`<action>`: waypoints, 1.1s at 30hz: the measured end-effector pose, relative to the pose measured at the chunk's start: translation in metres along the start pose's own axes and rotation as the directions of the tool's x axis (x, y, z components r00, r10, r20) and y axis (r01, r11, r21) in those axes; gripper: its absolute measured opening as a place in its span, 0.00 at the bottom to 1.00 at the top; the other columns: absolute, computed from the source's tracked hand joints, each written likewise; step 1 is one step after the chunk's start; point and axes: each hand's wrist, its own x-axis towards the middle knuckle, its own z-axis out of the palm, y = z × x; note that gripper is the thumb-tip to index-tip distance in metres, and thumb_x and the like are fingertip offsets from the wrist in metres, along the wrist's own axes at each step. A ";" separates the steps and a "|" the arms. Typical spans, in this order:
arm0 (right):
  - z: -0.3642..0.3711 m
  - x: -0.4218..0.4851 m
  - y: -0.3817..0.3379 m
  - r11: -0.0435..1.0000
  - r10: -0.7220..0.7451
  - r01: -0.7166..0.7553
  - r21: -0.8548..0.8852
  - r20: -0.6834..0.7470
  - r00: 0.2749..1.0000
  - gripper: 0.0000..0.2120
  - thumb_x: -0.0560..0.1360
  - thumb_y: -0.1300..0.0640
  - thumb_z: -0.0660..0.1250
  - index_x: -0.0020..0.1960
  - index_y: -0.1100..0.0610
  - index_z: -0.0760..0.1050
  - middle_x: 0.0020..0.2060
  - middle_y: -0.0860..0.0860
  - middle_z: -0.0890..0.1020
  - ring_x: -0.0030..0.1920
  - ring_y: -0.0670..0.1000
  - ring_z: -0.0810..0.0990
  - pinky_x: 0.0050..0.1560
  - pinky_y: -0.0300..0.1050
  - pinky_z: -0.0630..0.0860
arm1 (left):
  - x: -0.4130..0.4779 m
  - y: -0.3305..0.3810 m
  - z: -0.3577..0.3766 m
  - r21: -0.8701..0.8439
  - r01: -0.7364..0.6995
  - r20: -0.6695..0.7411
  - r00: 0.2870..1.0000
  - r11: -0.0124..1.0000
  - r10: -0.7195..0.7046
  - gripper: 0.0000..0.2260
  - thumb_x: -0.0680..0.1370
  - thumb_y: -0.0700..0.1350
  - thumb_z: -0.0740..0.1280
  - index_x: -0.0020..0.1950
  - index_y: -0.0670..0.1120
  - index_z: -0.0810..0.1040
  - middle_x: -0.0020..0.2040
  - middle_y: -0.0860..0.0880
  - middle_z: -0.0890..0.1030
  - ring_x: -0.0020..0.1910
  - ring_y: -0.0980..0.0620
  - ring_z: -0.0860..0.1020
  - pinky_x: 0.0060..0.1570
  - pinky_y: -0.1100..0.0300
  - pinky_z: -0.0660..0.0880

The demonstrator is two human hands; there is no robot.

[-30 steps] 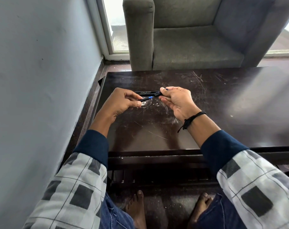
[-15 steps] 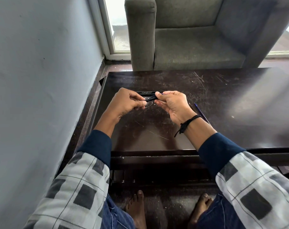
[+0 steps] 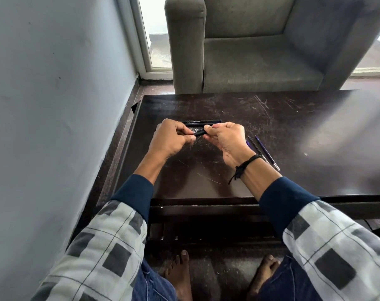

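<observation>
Blue tip gone since 1 s ago: L hand (image 3: pixel 170 140) & R hand (image 3: pixel 226 139) fingers pinch short black plastic pen body (image 3: pixel 199 133) together, prob. joined; thin blue pen refill (image 3: pixel 267 153) at R hand's 4 o'clock.

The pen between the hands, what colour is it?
The pen is black; the head view shows it.

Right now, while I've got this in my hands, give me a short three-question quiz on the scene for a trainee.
1. True or false: the left hand and the right hand both pinch the black pen.
2. Where do the two thin pens lie? A: on the table, right of the right hand. B: on the armchair. C: on the floor.
3. Fill in: seen from the camera, the lettered pen lies on the table ___ the hands.
Key: 1 true; 2 A; 3 beyond.
</observation>
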 end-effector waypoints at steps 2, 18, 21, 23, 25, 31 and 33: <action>-0.001 0.000 0.002 1.000 -0.019 0.019 -0.001 -0.003 1.000 0.13 0.72 0.73 0.73 0.39 0.61 0.71 0.40 0.59 0.79 0.38 0.53 0.82 0.40 0.42 0.84 | -0.001 0.000 0.001 -0.003 -0.007 -0.004 1.000 1.000 0.007 0.05 0.69 0.42 0.79 0.43 0.49 0.87 0.35 0.53 0.86 0.37 0.58 0.84 0.49 0.57 0.81; -0.009 0.015 -0.014 0.995 0.007 0.002 0.099 -0.095 0.995 0.11 0.72 0.72 0.74 0.43 0.62 0.73 0.44 0.60 0.80 0.37 0.53 0.84 0.43 0.42 0.84 | 0.011 -0.001 -0.017 0.084 -0.101 -0.018 0.995 0.991 0.103 0.09 0.72 0.48 0.78 0.51 0.50 0.87 0.42 0.53 0.86 0.43 0.61 0.82 0.46 0.71 0.73; -0.019 0.022 -0.014 0.992 0.019 0.001 0.126 -0.155 0.988 0.09 0.72 0.72 0.74 0.43 0.64 0.75 0.44 0.57 0.80 0.39 0.51 0.84 0.45 0.42 0.84 | 0.013 -0.012 -0.022 0.105 -0.057 -0.012 0.998 0.993 0.059 0.10 0.73 0.43 0.76 0.54 0.48 0.87 0.47 0.49 0.87 0.48 0.55 0.82 0.53 0.61 0.75; -0.021 0.025 -0.011 0.994 0.032 -0.013 0.105 -0.174 0.984 0.06 0.72 0.72 0.74 0.44 0.66 0.78 0.44 0.57 0.80 0.39 0.50 0.84 0.47 0.44 0.84 | 0.014 -0.017 -0.021 0.115 -0.029 -0.013 0.999 0.993 0.031 0.10 0.74 0.41 0.76 0.55 0.47 0.87 0.49 0.48 0.86 0.48 0.55 0.81 0.52 0.62 0.73; -0.021 0.028 -0.006 0.997 0.044 -0.033 0.063 -0.189 0.981 0.05 0.72 0.71 0.74 0.46 0.68 0.79 0.43 0.56 0.81 0.39 0.50 0.84 0.49 0.45 0.84 | 0.015 -0.019 -0.017 0.126 0.001 -0.039 0.999 0.992 0.004 0.10 0.74 0.41 0.76 0.55 0.47 0.87 0.49 0.48 0.86 0.48 0.53 0.81 0.53 0.62 0.74; -0.025 0.050 0.011 0.994 0.052 -0.074 -0.082 -0.246 0.968 0.05 0.75 0.71 0.68 0.43 0.67 0.82 0.35 0.53 0.84 0.35 0.48 0.84 0.46 0.43 0.84 | 0.021 -0.025 0.000 0.157 0.092 -0.075 0.994 0.983 -0.081 0.10 0.74 0.42 0.76 0.55 0.48 0.86 0.52 0.47 0.87 0.54 0.50 0.83 0.60 0.60 0.75; -0.025 0.060 0.016 0.980 0.031 -0.082 -0.180 -0.267 0.963 0.07 0.73 0.69 0.69 0.48 0.68 0.84 0.36 0.51 0.83 0.37 0.48 0.82 0.52 0.49 0.83 | 0.025 -0.025 0.004 0.145 0.127 -0.122 0.986 0.981 -0.110 0.11 0.74 0.42 0.76 0.56 0.48 0.86 0.52 0.46 0.87 0.53 0.50 0.83 0.61 0.57 0.76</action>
